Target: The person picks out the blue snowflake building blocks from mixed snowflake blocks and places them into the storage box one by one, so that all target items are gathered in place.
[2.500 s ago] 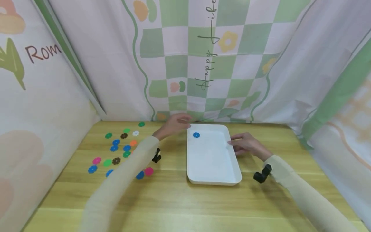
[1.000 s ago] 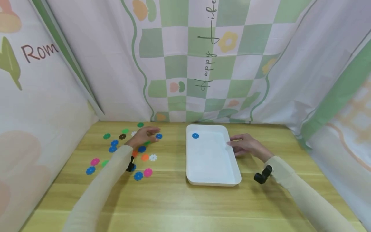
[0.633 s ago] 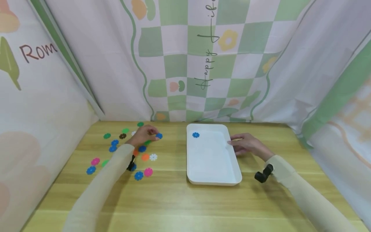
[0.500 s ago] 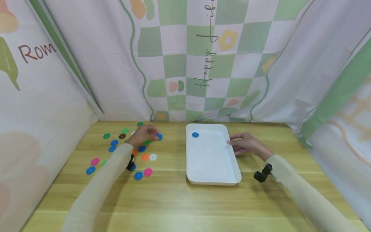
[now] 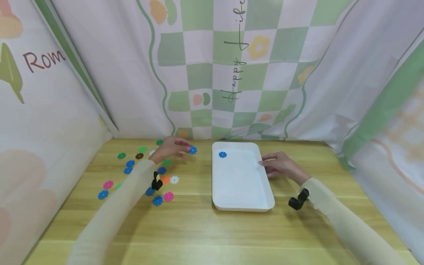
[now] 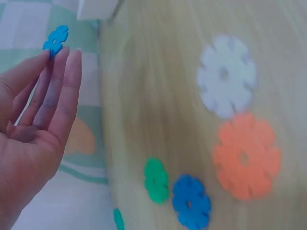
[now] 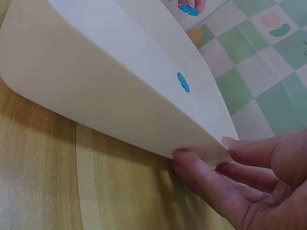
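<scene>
My left hand (image 5: 172, 148) pinches a blue flower-shaped disc (image 5: 193, 149) at its fingertips, above the table and left of the tray. In the left wrist view, thumb and fingertips meet at the lower end of this slotted disc (image 6: 56, 40). A white rectangular tray (image 5: 243, 206) stands to the right, with a second blue flower-shaped disc (image 5: 222, 155) lying in its far left part. My right hand (image 5: 281, 165) grips the tray's right side. In the right wrist view, fingertips (image 7: 230, 144) are at the rim and another digit presses the outer wall.
Several loose flower discs lie scattered on the wooden table's left part, among them a pink disc (image 5: 168, 196), a white disc (image 5: 174, 180), an orange disc (image 6: 247, 156) and a brown disc (image 5: 139, 156). A checkered curtain (image 5: 228, 73) hangs behind the table.
My left hand came back from the tray to the discs, took hold of a blue flower-shaped disc, and has since lifted it and moved right. My right hand stays at the tray.
</scene>
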Demonstrator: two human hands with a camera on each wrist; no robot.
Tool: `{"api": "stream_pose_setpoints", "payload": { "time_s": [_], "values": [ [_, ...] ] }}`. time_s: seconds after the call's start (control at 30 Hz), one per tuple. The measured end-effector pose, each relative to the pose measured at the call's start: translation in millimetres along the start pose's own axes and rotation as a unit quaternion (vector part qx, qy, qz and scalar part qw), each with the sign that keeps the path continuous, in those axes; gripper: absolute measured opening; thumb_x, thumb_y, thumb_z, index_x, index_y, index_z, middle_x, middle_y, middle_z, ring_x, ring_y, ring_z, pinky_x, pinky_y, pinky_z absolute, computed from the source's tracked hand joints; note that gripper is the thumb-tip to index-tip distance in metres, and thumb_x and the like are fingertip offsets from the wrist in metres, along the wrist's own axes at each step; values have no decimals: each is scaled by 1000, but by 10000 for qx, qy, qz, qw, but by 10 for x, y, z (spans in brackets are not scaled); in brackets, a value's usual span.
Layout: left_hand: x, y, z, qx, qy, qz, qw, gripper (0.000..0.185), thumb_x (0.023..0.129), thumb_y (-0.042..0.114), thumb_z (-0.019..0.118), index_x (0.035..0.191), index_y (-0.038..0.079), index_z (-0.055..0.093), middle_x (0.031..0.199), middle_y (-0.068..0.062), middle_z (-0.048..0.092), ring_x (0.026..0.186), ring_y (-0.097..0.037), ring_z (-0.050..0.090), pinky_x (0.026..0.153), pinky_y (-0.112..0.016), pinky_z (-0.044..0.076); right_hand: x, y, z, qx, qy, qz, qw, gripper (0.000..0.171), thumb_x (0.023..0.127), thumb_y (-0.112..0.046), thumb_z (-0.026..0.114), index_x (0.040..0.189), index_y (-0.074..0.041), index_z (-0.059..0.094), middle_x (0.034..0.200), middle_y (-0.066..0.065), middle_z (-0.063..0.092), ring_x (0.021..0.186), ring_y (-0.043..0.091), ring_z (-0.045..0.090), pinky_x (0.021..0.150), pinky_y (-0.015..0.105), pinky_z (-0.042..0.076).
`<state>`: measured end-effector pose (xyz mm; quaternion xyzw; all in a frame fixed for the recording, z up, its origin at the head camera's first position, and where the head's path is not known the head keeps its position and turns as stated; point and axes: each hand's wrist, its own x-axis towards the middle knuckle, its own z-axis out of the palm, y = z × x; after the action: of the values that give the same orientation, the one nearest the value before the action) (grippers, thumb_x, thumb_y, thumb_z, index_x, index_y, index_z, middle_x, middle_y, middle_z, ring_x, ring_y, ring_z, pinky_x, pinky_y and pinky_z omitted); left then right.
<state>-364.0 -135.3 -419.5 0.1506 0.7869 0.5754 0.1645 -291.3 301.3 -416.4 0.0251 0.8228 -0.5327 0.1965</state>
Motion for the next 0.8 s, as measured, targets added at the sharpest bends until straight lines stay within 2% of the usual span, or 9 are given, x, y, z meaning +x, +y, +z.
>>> {"api": "stream_pose_setpoints", "payload": {
  "time_s": [0.13,0.27,0.33,0.5,0.63,0.8],
  "values": [
    [61,105,78,-180,-275,278,9991,35,102,13,70,131,-5,65,131,-23,68,121,-47,65,97,-56,59,7,-17,28,10,-43,-26,10000,66,105,-15,64,152,19,33,109,26,76,83,18,77,75,38,66],
    [139,211,219,-196,-508,536,9971,30,102,10,70,127,-7,67,124,-22,71,119,-51,64,98,-62,56,28,-39,65,-21,-3,-51,10000,65,104,-15,66,151,19,36,103,20,78,80,15,76,72,34,66],
    [190,259,302,-178,-622,579,9962,30,101,9,70,126,-7,68,121,-20,73,119,-52,64,100,-63,55,38,-46,77,-53,33,-46,10000,64,104,-15,66,150,19,37,100,17,79,78,14,76,71,33,65],
    [297,375,485,-19,-816,525,9953,29,99,7,72,124,-6,69,117,-21,74,115,-48,67,102,-61,55,37,-67,99,-58,53,-80,9999,62,104,-14,66,149,20,38,103,23,78,76,14,76,71,33,66],
    [387,425,616,162,-975,502,9938,26,98,4,72,120,-9,70,114,-26,74,105,-44,72,96,-56,59,37,-59,105,-21,60,-76,10000,60,104,-12,65,147,21,40,103,22,78,77,14,76,71,33,66],
    [468,444,786,938,-1190,577,9868,17,97,2,72,112,-7,75,106,-22,77,90,-36,75,81,-41,65,23,-74,118,48,-5,-69,10000,60,105,-13,65,147,21,39,102,20,78,81,15,76,74,34,66]
  ]
}}
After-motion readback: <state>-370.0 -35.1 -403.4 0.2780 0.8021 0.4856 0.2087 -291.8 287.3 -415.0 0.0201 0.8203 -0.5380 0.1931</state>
